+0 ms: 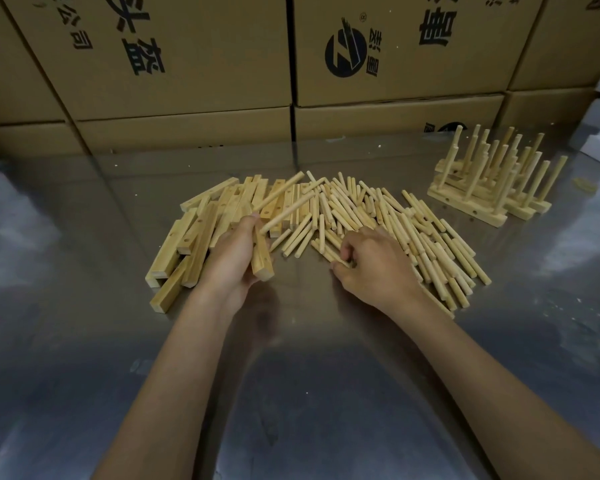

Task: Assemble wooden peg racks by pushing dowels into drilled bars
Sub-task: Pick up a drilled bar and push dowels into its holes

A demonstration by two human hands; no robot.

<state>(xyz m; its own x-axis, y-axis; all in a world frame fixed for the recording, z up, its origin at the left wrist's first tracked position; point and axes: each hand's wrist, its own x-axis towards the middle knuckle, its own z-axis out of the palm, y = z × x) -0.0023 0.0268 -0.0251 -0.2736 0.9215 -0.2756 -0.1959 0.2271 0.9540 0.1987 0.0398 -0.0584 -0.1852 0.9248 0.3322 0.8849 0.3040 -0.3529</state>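
- Between the two heaps, low over the counter (84, 237), left hand (234, 258) grips one drilled bar (262, 259), fingers curled round it, near end tipped toward the person; looks like it's held off the surface so the holes stay reachable.
- Beyond that grip, two dowels (284, 202) stick out of the held bar, slanting up and away; they appear already seated, so this bar is judged part-filled.
- Right hand (371, 265) is down on the near edge of the loose dowel pile (395, 220), fingers curled and pinching a dowel (342, 261) lying flat; exact hold partly hidden by the knuckles.
- Left of the left grip: undone bars (194, 237) stacked loosely, touching each other, kept on that hand's side for quick pickup.
- Far right of the right grip, well apart: finished racks (489, 188) with pegs upright, parked out of the work zone.
- Behind everything: cardboard boxes (187, 57) walling the back of the counter.
- Next move likely needs lifting the pinched dowel and lining it with a free hole; risk is a skewed push jamming the peg.
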